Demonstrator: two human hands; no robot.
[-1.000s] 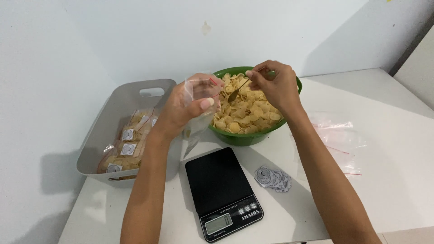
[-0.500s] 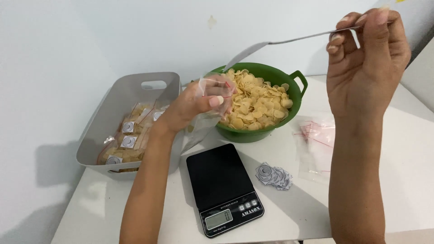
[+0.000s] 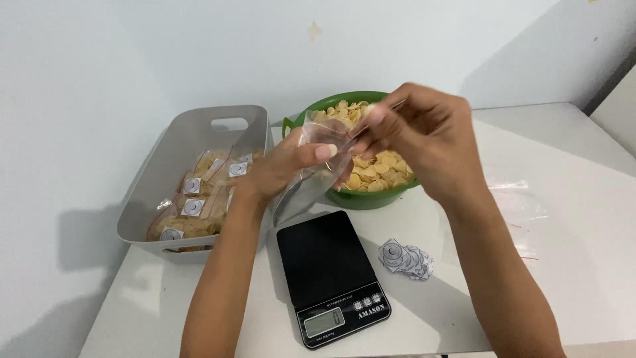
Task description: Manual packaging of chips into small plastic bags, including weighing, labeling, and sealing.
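Observation:
My left hand holds a small clear plastic bag open, just in front of a green bowl full of pale round chips. My right hand is closed at the bag's mouth, fingers pinched on a thin metal spoon handle. The spoon's bowl is hidden behind my fingers and the bag. Both hands hover above the far edge of a black kitchen scale.
A grey tub at the left holds several filled, labelled chip bags. A pile of round paper labels lies right of the scale. Empty clear bags lie on the white table at the right. A wall stands close behind.
My right hand, raised high with the spoon half a second ago, has come down to the bag's mouth. The left hand with the bag has stayed about where it was.

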